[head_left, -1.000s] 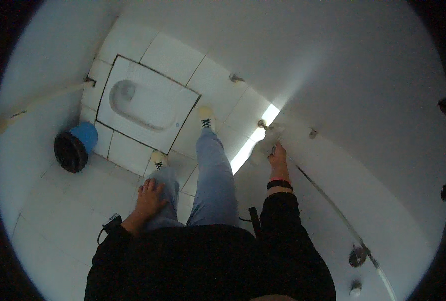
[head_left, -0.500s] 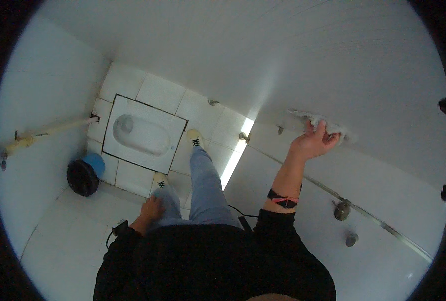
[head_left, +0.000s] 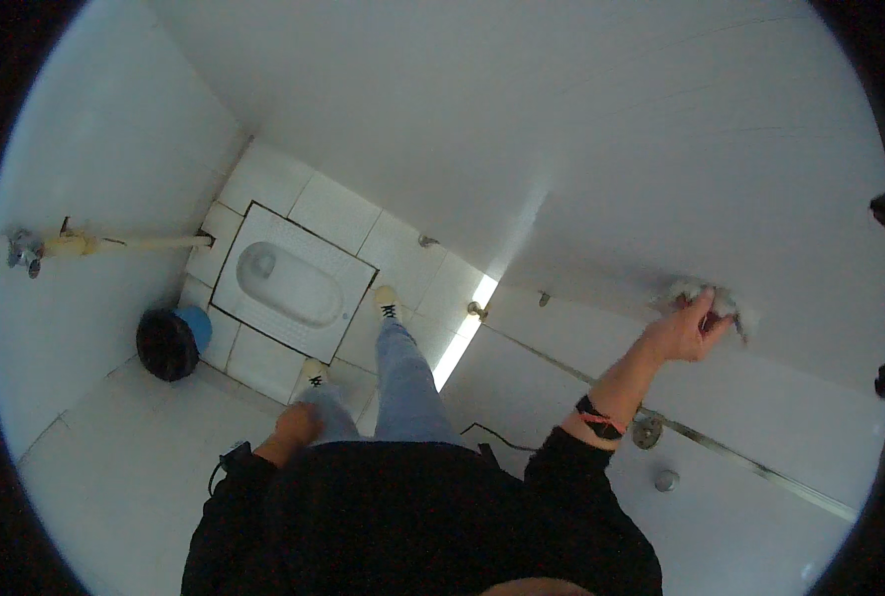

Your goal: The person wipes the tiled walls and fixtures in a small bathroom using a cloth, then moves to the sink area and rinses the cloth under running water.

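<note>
Indoors, right grip [head_left: 689, 333] around whitish cloth [head_left: 683, 288] against pale wall [head_left: 661, 169] above tiled floor [head_left: 334, 213], left grip [head_left: 299, 424] unclear

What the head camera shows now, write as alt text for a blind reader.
A person's right hand holds a pale crumpled cloth at a grey panel, left hand by the left leg. A white squat toilet and blue bin are at left.

Black top [head_left: 402, 517], blue jeans [head_left: 408, 387] — and cream shoes [head_left: 386, 297] (with dark laces [head_left: 391, 312]).

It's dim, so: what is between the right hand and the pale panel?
A crumpled whitish cloth, held by the right hand, shows there in the head view.
</note>
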